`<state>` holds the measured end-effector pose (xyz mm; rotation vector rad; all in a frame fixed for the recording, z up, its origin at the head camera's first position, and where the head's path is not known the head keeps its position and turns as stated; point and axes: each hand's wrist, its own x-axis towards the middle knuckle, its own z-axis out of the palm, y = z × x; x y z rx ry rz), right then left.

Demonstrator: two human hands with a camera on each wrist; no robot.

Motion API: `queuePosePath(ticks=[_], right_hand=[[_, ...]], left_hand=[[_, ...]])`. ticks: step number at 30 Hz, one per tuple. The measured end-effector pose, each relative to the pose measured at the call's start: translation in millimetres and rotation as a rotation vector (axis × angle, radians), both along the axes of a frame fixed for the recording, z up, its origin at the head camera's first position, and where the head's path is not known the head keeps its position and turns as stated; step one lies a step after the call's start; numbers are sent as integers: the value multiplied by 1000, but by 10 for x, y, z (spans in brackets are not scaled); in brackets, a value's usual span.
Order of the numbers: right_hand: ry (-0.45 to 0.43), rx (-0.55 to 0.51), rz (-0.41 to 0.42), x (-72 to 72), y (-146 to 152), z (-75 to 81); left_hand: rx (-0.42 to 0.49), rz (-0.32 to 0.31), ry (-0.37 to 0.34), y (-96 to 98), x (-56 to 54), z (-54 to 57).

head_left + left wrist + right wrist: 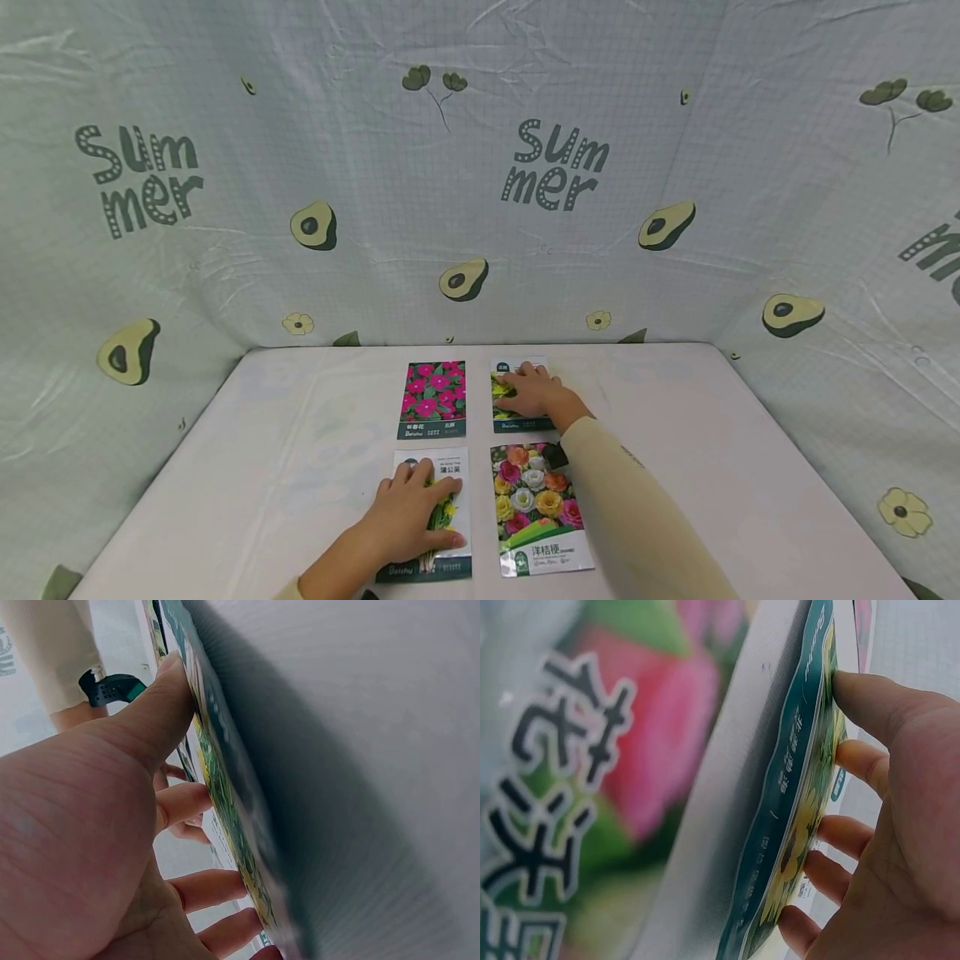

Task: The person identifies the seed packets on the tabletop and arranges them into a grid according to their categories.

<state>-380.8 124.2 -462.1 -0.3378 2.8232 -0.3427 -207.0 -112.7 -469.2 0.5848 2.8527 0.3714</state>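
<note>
Four flat, colourful flower seed packets lie in two rows. My left hand rests spread on the near left packet, which pictures yellow flowers and green leaves. In the left wrist view its fingertips press on the front of that packet. On the far right packet, with yellow blooms and a teal band, lies my right hand. Its fingertips touch the printed face in the right wrist view. The palm covers much of each packet.
A packet with pink flowers lies at the far left. The packet with multicoloured roses lies near right, partly beneath the right forearm. All rest on a pale table; a printed curtain hangs behind.
</note>
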Motion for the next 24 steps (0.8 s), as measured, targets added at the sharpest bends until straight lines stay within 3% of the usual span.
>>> queuePosePath(ticks=[24], right_hand=[[5,9,10,3,-79,-2]], left_hand=[[-4,2,-10,5,-4,-13]])
